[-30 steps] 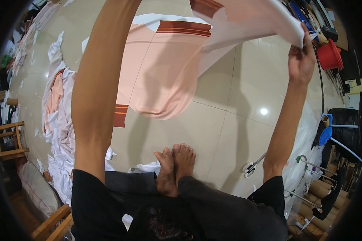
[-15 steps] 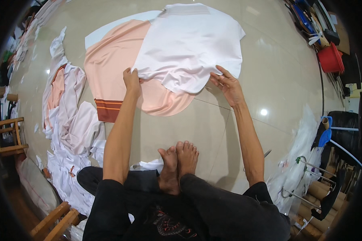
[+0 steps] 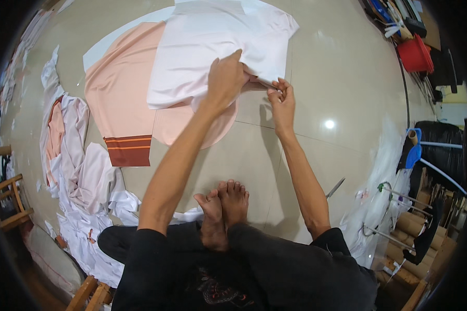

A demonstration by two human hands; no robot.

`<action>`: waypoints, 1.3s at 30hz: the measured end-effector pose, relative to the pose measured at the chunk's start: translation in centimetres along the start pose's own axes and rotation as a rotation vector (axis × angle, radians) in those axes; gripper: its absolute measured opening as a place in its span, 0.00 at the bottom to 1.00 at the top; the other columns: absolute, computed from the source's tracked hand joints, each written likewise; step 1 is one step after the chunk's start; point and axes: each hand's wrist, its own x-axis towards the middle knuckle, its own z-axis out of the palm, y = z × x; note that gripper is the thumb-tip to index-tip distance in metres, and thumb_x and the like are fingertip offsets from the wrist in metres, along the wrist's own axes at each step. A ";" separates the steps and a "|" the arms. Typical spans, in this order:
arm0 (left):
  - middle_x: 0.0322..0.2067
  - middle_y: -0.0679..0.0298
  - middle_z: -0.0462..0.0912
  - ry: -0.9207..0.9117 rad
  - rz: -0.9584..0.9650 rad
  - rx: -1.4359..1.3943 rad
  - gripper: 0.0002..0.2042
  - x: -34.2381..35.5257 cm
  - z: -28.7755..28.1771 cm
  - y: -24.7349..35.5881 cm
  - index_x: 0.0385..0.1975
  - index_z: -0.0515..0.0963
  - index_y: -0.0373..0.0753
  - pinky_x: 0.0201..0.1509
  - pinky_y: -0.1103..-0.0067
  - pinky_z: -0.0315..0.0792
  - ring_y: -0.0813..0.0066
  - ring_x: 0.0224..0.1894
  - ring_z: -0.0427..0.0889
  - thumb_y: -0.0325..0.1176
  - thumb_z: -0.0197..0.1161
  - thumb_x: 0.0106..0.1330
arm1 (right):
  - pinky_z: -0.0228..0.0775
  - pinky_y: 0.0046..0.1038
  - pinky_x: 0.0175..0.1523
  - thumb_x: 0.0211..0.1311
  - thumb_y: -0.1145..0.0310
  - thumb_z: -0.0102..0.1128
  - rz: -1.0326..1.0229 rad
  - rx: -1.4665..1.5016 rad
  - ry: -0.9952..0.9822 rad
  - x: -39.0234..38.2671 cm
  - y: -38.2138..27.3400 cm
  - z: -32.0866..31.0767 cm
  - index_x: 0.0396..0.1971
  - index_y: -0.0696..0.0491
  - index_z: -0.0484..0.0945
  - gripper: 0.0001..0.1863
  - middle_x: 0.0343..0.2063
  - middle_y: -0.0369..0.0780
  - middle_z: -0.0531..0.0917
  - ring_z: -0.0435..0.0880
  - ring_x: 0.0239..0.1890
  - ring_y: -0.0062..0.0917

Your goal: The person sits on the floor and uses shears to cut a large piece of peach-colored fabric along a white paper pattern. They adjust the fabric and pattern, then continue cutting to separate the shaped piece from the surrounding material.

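A white fabric piece (image 3: 192, 57), whose pale pinkish underside shows at a fold, is spread on the floor ahead of me. It partly covers a peach fabric piece (image 3: 124, 83) with a dark red band and orange stripes at its end. My left hand (image 3: 227, 82) reaches across onto the white piece and is closed at its near edge; some of its fingers are hidden. To its right, my right hand (image 3: 282, 103) pinches the same edge near the corner between thumb and fingers. Between the two hands the edge is slightly lifted off the tiles.
Crumpled white and peach cloth (image 3: 83, 181) lies along my left. Scissors (image 3: 335, 187), partly hidden by my right forearm, rest on the tiled floor. At right are clear plastic sheeting (image 3: 368, 207), cardboard tubes (image 3: 412, 243) and a red bucket (image 3: 415, 54). A wooden stool (image 3: 10, 205) stands far left.
My left hand has moved right and away from me, from the white piece's left corner to its right part. My right hand has shifted slightly left. The whole view has shifted a little.
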 end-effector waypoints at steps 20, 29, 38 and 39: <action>0.36 0.42 0.88 -0.006 -0.023 -0.174 0.22 1.8 -4.7 -2.3 0.58 0.83 0.33 0.50 0.65 0.77 0.50 0.39 0.87 0.42 0.52 0.76 | 0.77 0.45 0.57 0.53 0.79 0.66 0.130 -0.757 0.351 10.8 2.6 -8.8 0.54 0.52 0.79 0.25 0.50 0.43 0.87 0.85 0.56 0.37; 0.37 0.41 0.89 -0.169 -0.004 -0.233 0.22 -1.2 -3.3 -1.3 0.54 0.84 0.30 0.49 0.67 0.80 0.51 0.38 0.90 0.42 0.59 0.73 | 0.78 0.35 0.59 0.56 0.74 0.67 0.227 -0.478 0.017 5.4 2.3 -20.4 0.67 0.59 0.71 0.35 0.63 0.48 0.80 0.83 0.60 0.34; 0.67 0.41 0.72 0.435 -0.364 -0.003 0.29 -16.5 -4.9 -10.2 0.69 0.70 0.30 0.76 0.56 0.59 0.42 0.74 0.64 0.42 0.65 0.75 | 0.83 0.25 0.45 0.75 0.68 0.62 0.369 0.212 0.032 -4.3 1.4 -11.1 0.50 0.60 0.80 0.12 0.39 0.41 0.89 0.88 0.38 0.24; 0.65 0.42 0.74 0.434 -0.452 0.109 0.29 -16.8 -6.1 -11.2 0.68 0.71 0.30 0.74 0.55 0.61 0.43 0.71 0.66 0.44 0.65 0.75 | 0.83 0.24 0.44 0.75 0.66 0.63 0.422 0.282 0.056 -4.6 1.1 -10.9 0.50 0.61 0.80 0.14 0.38 0.42 0.88 0.89 0.38 0.25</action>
